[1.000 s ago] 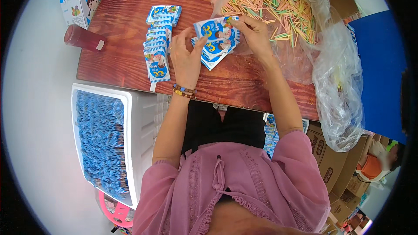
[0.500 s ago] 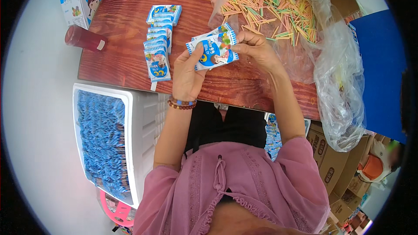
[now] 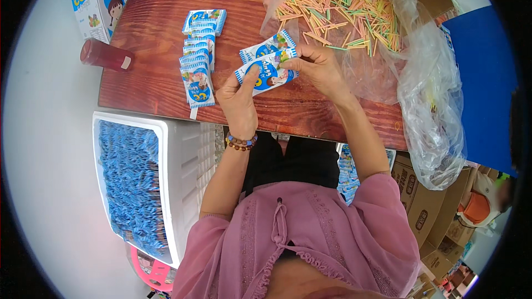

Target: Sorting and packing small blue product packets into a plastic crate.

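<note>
Surface: a red-brown wooden table [image 3: 144,86] serves as the reference. A white foam box [image 3: 185,171], packed with blue packets [image 3: 130,182], stands beside the table's near edge, toward its left end. A clear plastic bag [image 3: 432,116] lies over the table's right part and hangs past its near right corner. An overlapping row of packets [image 3: 197,58] runs front to back on the table's left part.

Both hands are above the table's middle, toward the near edge. The left hand [image 3: 239,102] has its thumb pressed on the left end of the held packet [image 3: 271,75]; its other fingers are mostly hidden. The right hand [image 3: 324,72] pinches the right end. A second packet [image 3: 263,49] shows partly behind it; whether gripped, cannot tell. Pastel sticks [image 3: 382,27] lie loose at the table's far right.
</note>
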The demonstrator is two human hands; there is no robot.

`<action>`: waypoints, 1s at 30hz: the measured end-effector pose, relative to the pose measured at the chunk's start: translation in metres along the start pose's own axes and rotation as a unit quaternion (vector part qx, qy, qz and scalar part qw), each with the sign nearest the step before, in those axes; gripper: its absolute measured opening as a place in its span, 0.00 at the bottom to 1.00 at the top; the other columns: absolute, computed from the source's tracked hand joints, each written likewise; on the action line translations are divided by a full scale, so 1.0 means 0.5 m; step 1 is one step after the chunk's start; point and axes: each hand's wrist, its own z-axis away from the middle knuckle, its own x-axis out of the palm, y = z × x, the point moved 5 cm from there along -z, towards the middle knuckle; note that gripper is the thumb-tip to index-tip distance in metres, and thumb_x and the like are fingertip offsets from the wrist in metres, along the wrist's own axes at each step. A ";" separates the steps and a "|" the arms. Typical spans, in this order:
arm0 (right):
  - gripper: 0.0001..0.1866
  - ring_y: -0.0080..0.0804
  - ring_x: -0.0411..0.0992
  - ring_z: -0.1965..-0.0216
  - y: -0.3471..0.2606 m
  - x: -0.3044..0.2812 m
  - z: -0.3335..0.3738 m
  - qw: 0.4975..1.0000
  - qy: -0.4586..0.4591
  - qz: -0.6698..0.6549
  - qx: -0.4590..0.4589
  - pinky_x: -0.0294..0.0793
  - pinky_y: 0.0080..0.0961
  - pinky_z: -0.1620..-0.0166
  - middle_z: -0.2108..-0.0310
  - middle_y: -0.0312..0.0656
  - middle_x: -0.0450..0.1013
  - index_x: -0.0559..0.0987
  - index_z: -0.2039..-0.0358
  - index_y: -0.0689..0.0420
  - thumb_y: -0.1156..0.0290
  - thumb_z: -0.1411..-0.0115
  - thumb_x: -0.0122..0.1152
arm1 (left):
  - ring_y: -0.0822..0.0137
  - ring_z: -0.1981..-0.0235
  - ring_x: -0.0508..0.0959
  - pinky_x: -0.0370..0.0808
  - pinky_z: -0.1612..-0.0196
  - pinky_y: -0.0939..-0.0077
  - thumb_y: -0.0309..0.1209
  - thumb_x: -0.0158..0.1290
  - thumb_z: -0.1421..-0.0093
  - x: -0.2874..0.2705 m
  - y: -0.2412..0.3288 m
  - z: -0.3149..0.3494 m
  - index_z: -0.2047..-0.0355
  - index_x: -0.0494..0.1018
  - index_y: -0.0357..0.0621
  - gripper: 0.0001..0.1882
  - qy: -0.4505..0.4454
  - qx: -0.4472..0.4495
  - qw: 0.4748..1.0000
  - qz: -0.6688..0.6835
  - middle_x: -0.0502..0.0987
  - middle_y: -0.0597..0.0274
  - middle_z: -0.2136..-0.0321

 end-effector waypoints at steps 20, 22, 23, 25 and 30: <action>0.13 0.40 0.58 0.39 -0.089 0.015 0.035 0.946 -0.063 0.250 -0.196 0.58 0.37 0.39 0.42 0.43 0.62 0.80 0.61 0.54 0.76 0.49 0.65 | 0.70 0.64 0.80 0.77 0.63 0.75 0.35 0.49 0.34 0.014 -0.031 0.010 0.62 0.76 0.36 0.14 -0.066 -0.182 0.967 0.164 0.80 0.59 0.62; 0.14 0.43 0.56 0.38 -0.091 0.022 0.035 0.933 -0.077 0.260 -0.236 0.55 0.39 0.38 0.41 0.42 0.62 0.81 0.61 0.52 0.73 0.50 0.66 | 0.70 0.64 0.80 0.77 0.62 0.74 0.35 0.49 0.34 0.024 -0.032 0.016 0.62 0.76 0.35 0.14 -0.065 -0.176 0.968 0.164 0.80 0.59 0.62; 0.14 0.43 0.56 0.37 -0.087 0.025 0.032 0.925 -0.103 0.269 -0.248 0.54 0.41 0.37 0.39 0.42 0.61 0.82 0.61 0.52 0.71 0.51 0.67 | 0.70 0.64 0.80 0.77 0.62 0.74 0.35 0.49 0.34 0.023 -0.033 0.017 0.62 0.76 0.35 0.14 -0.066 -0.177 0.968 0.163 0.80 0.59 0.62; 0.15 0.44 0.55 0.36 -0.087 0.029 0.034 0.916 -0.127 0.280 -0.258 0.52 0.42 0.37 0.38 0.41 0.60 0.83 0.61 0.52 0.69 0.51 0.68 | 0.70 0.64 0.80 0.78 0.61 0.74 0.35 0.49 0.34 0.019 -0.039 0.019 0.63 0.76 0.35 0.14 -0.057 -0.184 0.970 0.151 0.80 0.59 0.63; 0.11 0.45 0.57 0.37 -0.087 0.032 0.038 0.900 -0.088 0.331 -0.271 0.55 0.43 0.37 0.41 0.40 0.65 0.83 0.65 0.53 0.68 0.52 0.67 | 0.70 0.63 0.80 0.78 0.62 0.74 0.34 0.48 0.34 0.010 -0.046 0.017 0.63 0.76 0.35 0.14 -0.047 -0.145 0.979 0.136 0.80 0.59 0.64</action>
